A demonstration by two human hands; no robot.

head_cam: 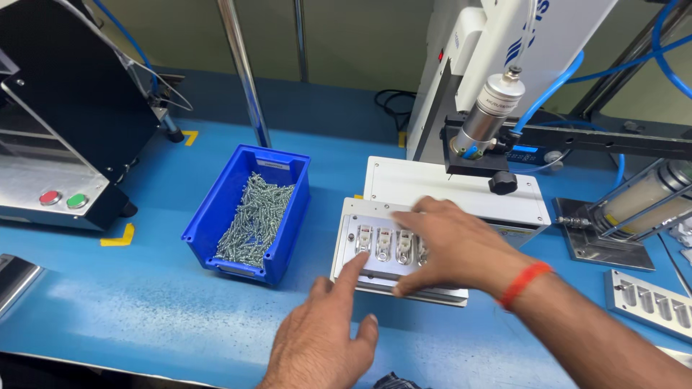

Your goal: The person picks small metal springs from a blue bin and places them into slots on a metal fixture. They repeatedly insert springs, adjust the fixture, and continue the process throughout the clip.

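Counter [144, 302]: blue, worn pale in front, carrying everything below.
Black machine [65, 108]: far left, with a red and a green round button on its sloped metal panel.
White press machine [497, 65]: far side, right of centre; a silver cylinder with blue hoses hangs above its white base plate.
Blue bin [216, 209]: left of centre, open-topped, part-filled with small silver screws [256, 220].
Metal fixture plate [349, 245]: just right of the bin, in front of the white base plate, with a row of small metal parts seated in its pockets.
Second fixture [649, 302]: near the right edge, well apart from the hands.
Right hand [450, 245]: flat and spread on the fixture plate, covering its right part, gripping nothing; red band at the wrist.
Left hand [324, 338]: open, forefinger stretched out to the plate's front edge, holding nothing.
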